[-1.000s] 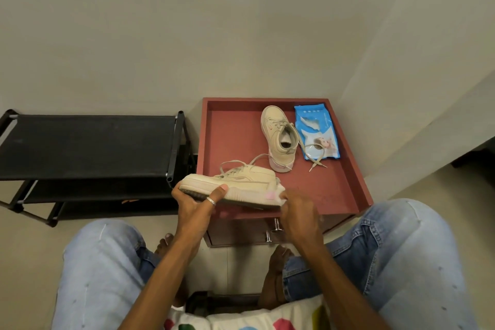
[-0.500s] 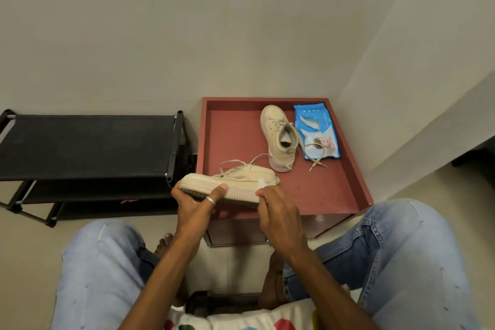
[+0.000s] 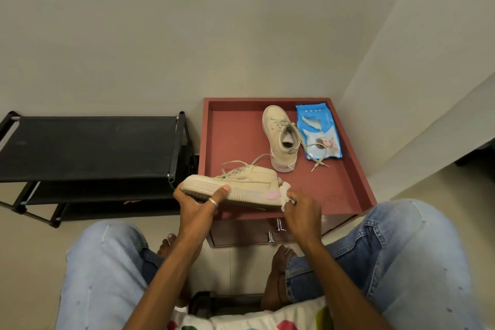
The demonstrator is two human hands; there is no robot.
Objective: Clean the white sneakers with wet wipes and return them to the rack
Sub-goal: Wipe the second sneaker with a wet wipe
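Rack [image 3: 88,147]: the black shoe rack stands to your left against the wall, just beside the counter, and neither sneaker is on it.
Counter [image 3: 235,136]: the red counter sits straight ahead of you between your knees, with a raised rim around its top.
Held sneaker [image 3: 249,182]: you hold it over the counter's near edge with its side facing you, toe to your left, heel to your right and laces hanging loose.
Second sneaker [image 3: 280,131]: it stands upright on the counter near the far right, toe pointing away from you.
Wipes pack [image 3: 321,126]: the blue pack lies flat just right of the second sneaker, with that shoe's lace trailing across it.
Left hand [image 3: 197,203]: your grip wraps the toe end from underneath, with the thumb laid up over the side of the sole.
Right hand [image 3: 302,209]: your grip is narrow, fingers curled and pinching the wipe at the heel.
Wet wipe [image 3: 285,191]: it is bunched white against the heel, just right of the pink tab.
Ring [image 3: 213,201]: a silver band shows on your left thumb.
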